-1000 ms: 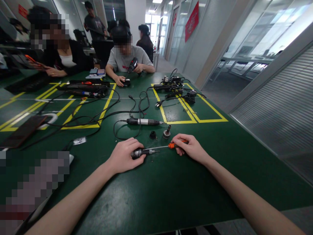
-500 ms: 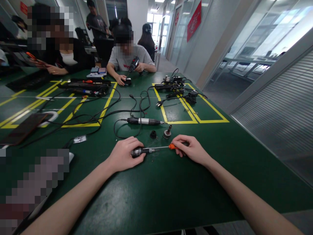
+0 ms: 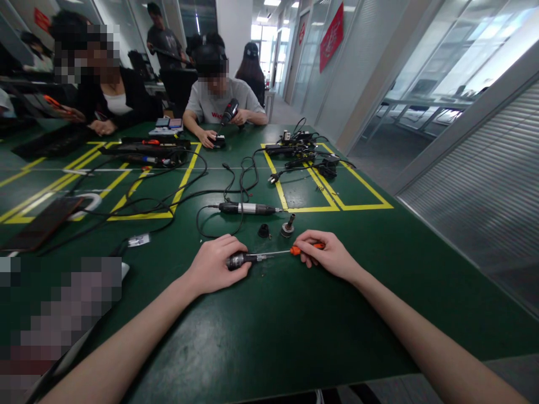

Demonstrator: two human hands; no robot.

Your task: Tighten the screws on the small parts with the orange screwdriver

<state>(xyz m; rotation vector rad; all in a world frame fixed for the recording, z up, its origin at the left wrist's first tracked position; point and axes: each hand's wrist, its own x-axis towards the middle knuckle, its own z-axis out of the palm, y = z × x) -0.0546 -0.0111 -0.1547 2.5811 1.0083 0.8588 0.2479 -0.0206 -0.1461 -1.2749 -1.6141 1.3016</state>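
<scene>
My left hand (image 3: pixel 211 268) grips a small dark cylindrical tool part (image 3: pixel 242 260) flat on the green table (image 3: pixel 269 325). Held in my right hand (image 3: pixel 330 255) is an orange-handled screwdriver (image 3: pixel 297 251), and its thin shaft points left into the metal tip of that part. Just beyond my hands lie a small black cap (image 3: pixel 263 230) and a grey metal fitting (image 3: pixel 288 226). Farther back rests a corded electric screwdriver (image 3: pixel 246 209) on its side.
Black cables (image 3: pixel 168 196) loop across yellow-taped boxes on the table. A cluster of adapters and plugs (image 3: pixel 301 148) sits at the back right. Two people sit across the table; one holds a black power tool (image 3: pixel 228 111). A phone (image 3: pixel 40 224) lies at left.
Both hands stay in place on the part and the screwdriver; only the view shifts slightly.
</scene>
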